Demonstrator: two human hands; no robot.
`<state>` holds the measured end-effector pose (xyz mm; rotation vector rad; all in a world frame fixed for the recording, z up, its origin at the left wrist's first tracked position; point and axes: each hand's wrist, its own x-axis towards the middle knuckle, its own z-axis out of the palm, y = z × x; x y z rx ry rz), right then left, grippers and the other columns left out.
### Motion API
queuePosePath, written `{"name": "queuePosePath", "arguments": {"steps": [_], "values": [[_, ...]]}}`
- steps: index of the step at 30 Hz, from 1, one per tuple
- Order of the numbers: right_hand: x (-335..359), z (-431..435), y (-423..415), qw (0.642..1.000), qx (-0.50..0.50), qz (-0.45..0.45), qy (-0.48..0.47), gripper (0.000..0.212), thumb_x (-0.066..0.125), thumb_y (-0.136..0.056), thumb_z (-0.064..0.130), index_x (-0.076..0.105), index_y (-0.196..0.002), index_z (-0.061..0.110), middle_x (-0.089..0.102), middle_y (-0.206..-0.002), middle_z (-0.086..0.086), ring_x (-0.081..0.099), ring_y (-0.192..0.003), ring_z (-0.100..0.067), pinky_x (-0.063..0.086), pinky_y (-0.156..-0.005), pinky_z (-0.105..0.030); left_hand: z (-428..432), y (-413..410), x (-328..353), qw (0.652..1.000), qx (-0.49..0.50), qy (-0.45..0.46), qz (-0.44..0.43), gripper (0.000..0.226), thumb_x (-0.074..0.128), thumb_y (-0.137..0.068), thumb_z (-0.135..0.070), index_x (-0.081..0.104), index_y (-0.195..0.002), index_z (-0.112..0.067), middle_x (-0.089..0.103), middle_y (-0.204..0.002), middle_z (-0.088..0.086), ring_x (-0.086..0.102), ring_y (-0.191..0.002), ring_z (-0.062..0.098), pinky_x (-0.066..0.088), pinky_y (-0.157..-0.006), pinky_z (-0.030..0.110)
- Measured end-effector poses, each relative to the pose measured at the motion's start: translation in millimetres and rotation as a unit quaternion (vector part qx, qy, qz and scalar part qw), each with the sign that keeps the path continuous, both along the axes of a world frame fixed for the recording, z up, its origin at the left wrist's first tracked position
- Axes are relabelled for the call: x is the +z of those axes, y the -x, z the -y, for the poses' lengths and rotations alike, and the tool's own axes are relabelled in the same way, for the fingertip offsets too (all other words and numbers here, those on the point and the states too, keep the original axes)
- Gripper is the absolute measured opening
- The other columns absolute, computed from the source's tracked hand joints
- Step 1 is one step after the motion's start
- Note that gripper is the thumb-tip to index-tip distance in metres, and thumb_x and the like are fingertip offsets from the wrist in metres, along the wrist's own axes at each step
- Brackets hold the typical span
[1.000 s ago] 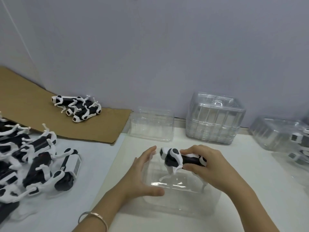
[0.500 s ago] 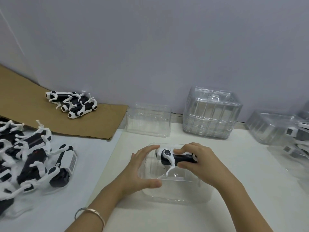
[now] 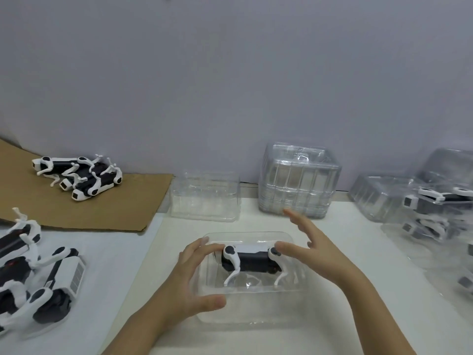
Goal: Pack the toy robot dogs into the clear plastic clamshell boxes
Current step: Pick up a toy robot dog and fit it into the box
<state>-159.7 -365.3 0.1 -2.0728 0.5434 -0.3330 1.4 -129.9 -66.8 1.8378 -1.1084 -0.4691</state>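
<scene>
A black-and-white toy robot dog (image 3: pixel 252 260) stands upright on its legs inside an open clear clamshell box (image 3: pixel 256 319) in front of me. My left hand (image 3: pixel 184 285) grips the box's left end, thumb on the near wall and fingers over the far rim by the dog's front. My right hand (image 3: pixel 322 254) hovers at the right end with fingers spread straight. Only its thumb tip touches the dog's rear hip.
A lone empty clear box (image 3: pixel 204 198) and a tall stack of clear boxes (image 3: pixel 298 180) stand against the wall. Boxes with dogs inside (image 3: pixel 435 206) lie at the right. Loose dogs are piled at the left (image 3: pixel 30 278), and three more (image 3: pixel 82 175) lie on brown cardboard (image 3: pixel 115 208).
My right hand lowered the dog into the box, let go and spread its fingers. The dog now stands on the box floor. My left hand stayed on the box's left end.
</scene>
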Motion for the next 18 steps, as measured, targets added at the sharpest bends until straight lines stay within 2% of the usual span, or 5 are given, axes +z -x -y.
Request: {"name": "queuePosePath", "arguments": {"steps": [3,7,11,15,18], "values": [[-8,1,-2,0.993,0.022,-0.034,-0.110,0.080,0.079,-0.069,0.058,0.035,-0.136,0.056,0.037,-0.147,0.015,0.032,-0.138,-0.006,0.031,-0.101,-0.027,1,-2,-3,1.000,-0.001,-0.002,0.007,0.099,0.071,-0.047,-0.085,0.032,-0.136,-0.064,0.011,-0.151,-0.038,0.004,-0.145,-0.005,0.017,-0.118,0.044],[-15,-3,-9,0.991,0.027,-0.027,-0.129,0.060,0.070,-0.084,0.040,0.039,-0.134,0.049,0.041,-0.148,0.008,0.038,-0.138,-0.013,0.035,-0.099,-0.024,1,-3,0,1.000,0.005,-0.008,0.020,0.094,0.066,-0.046,-0.089,0.035,-0.132,-0.067,0.010,-0.152,-0.039,0.002,-0.149,0.006,0.008,-0.121,0.054],[-18,-3,-9,0.991,0.019,-0.023,-0.133,0.059,0.069,-0.087,0.039,0.039,-0.137,0.046,0.044,-0.143,0.012,0.038,-0.137,-0.011,0.035,-0.098,-0.023,-1,-2,8,0.998,0.005,-0.013,0.054,0.087,0.062,-0.048,-0.091,0.036,-0.128,-0.069,0.004,-0.149,-0.042,0.011,-0.144,-0.005,0.016,-0.120,0.049],[-21,-5,-11,0.991,0.014,-0.017,-0.133,0.055,0.068,-0.088,0.039,0.040,-0.134,0.047,0.045,-0.140,0.014,0.038,-0.137,-0.013,0.035,-0.101,-0.025,-1,0,10,0.995,-0.001,-0.013,0.099,0.083,0.057,-0.053,-0.091,0.034,-0.129,-0.066,-0.004,-0.150,-0.040,0.009,-0.140,-0.013,0.019,-0.118,0.042],[-18,-2,-9,0.988,0.026,-0.023,-0.150,0.074,0.074,-0.079,0.052,0.035,-0.141,0.046,0.039,-0.148,0.009,0.035,-0.140,-0.014,0.033,-0.104,-0.026,0,5,9,0.998,0.003,0.011,0.056,0.088,0.059,-0.049,-0.091,0.034,-0.129,-0.065,-0.003,-0.150,-0.040,0.009,-0.138,-0.018,0.027,-0.107,0.032]]}}
